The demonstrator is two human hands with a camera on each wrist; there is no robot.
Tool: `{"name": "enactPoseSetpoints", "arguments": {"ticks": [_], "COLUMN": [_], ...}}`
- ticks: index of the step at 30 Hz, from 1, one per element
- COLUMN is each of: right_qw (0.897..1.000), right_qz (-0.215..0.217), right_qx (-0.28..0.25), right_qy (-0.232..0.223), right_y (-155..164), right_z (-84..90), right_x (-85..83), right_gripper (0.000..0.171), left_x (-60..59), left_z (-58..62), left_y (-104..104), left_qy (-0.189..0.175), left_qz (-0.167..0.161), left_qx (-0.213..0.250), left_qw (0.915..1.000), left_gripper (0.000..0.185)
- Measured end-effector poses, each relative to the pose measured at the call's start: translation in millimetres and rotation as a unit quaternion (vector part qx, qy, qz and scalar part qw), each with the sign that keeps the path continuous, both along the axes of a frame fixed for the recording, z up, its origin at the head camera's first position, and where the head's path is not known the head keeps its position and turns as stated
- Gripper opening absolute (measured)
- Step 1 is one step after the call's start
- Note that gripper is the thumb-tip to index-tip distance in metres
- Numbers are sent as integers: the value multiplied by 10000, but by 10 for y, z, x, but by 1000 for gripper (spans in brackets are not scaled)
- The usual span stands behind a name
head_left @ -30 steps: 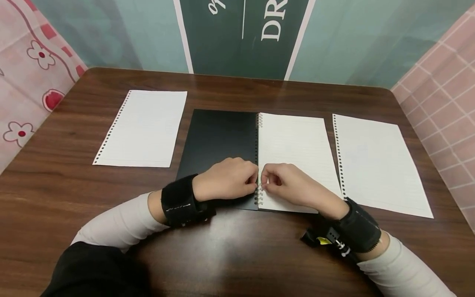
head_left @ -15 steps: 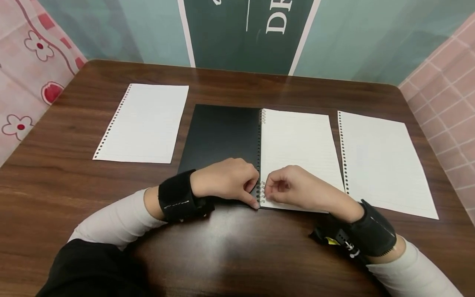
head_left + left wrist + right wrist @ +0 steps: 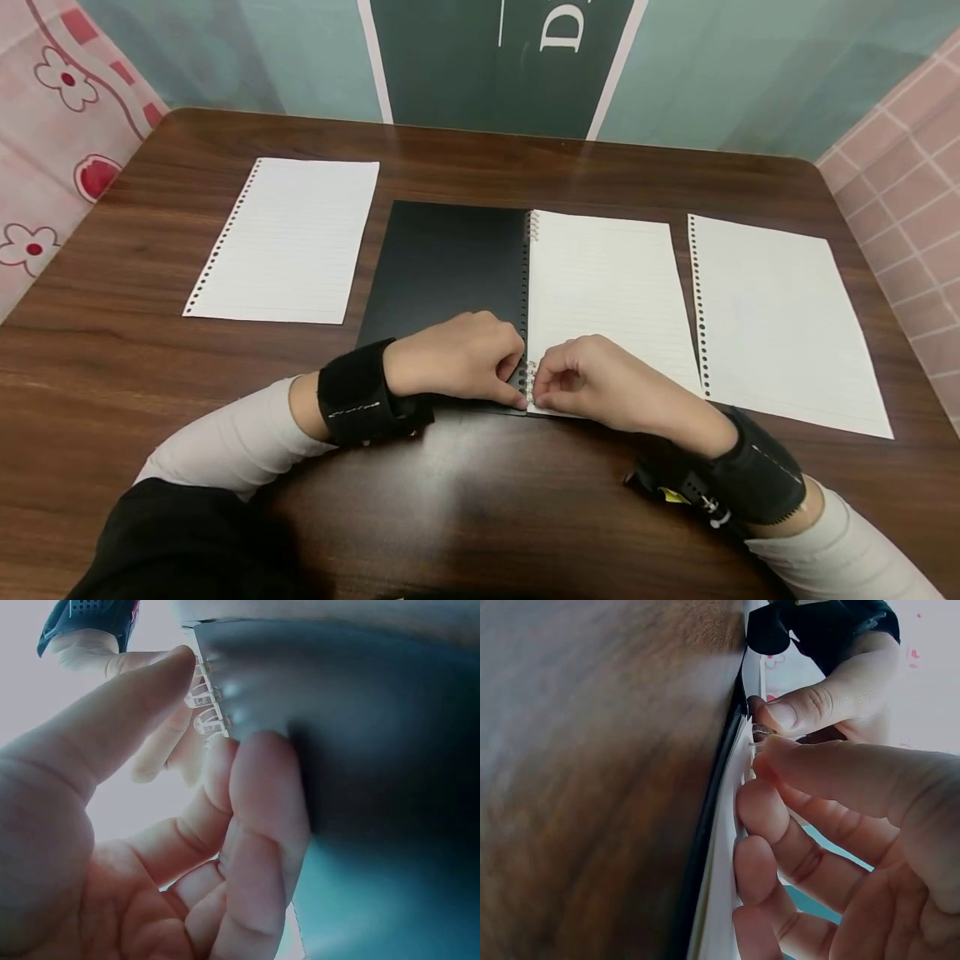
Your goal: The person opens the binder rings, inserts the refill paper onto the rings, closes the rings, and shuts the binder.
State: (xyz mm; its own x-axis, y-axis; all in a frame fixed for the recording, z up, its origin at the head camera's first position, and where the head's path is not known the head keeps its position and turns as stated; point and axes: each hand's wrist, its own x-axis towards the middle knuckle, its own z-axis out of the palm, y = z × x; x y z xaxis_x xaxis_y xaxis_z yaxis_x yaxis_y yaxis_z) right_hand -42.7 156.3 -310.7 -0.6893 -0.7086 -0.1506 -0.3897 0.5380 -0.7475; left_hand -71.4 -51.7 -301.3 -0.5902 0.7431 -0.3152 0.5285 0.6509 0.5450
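Note:
A ring binder lies spread flat in the head view, its black cover (image 3: 450, 258) on the left and a stack of lined white paper (image 3: 603, 275) on the right. Clear binder rings (image 3: 532, 375) run down the middle. My left hand (image 3: 459, 358) bends over the cover side, thumb and curled fingers at the rings near the close end. Facing it, my right hand (image 3: 600, 375) pinches at the same rings with thumb and fingers. Several ring loops (image 3: 202, 701) show between the left thumb and fingers in the left wrist view. Whether those rings are parted is too small to tell.
One loose punched sheet (image 3: 288, 242) lies to the left of the binder, another sheet (image 3: 772, 317) close on its right. All rest on a brown wooden table (image 3: 465, 508). Patterned cloths (image 3: 315, 58) surround the table's far edge and sides.
Both hands have slid along the rings toward the binder's near end. The left thumb has shifted to the lower end of the spine. The head view has tilted slightly downward.

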Motion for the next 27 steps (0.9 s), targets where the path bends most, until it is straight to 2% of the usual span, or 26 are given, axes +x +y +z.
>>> {"name": "enactPoseSetpoints", "arguments": {"ticks": [5, 14, 21, 27], "right_qw": [9999, 9997, 9969, 9956], "right_qz": [79, 82, -541, -780], "right_qx": [-80, -141, -96, -28], "right_qy": [46, -166, -556, -515], "right_y": [7, 10, 34, 3], "right_z": [-5, -27, -18, -21], "right_x": [-14, -49, -92, -102], "right_gripper": [16, 12, 14, 12], "left_x": [-10, -4, -41, -47], "left_z": [0, 0, -9, -40], "left_y": [5, 4, -17, -8], "left_qy": [21, -60, -212, -443], "left_qz": [35, 12, -133, 77], "left_qx": [-17, -26, 100, 246], "left_qw": [10000, 10000, 9996, 9987], "left_gripper": [38, 37, 38, 44]}}
